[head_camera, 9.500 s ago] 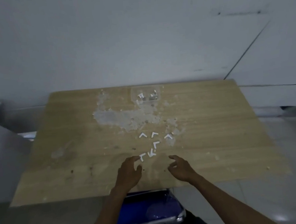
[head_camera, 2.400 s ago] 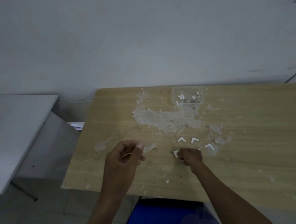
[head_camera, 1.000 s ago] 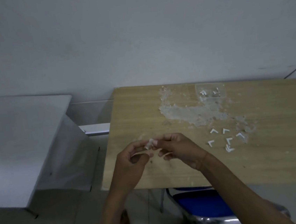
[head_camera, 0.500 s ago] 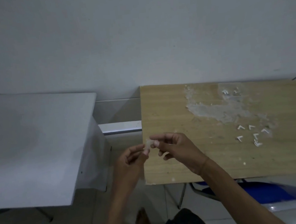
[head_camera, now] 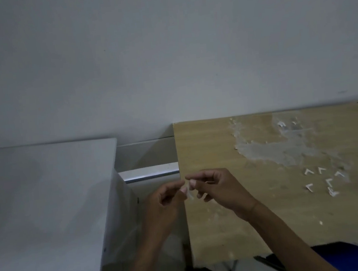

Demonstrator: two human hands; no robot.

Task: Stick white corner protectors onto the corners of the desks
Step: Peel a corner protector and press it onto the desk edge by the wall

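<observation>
A white desk (head_camera: 42, 193) stands left. Beside the wooden desk (head_camera: 271, 220), the left hand (head_camera: 165, 205) and right hand (head_camera: 218, 188) together pinch a small white corner protector (head_camera: 189, 192). Further right, loose protectors (head_camera: 320, 179) lie on the wood.

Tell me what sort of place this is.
Probably a plain classroom or office: a wooden desk with a damaged top stands beside a white desk against a bare wall, and a blue chair is tucked under the wooden one.
</observation>
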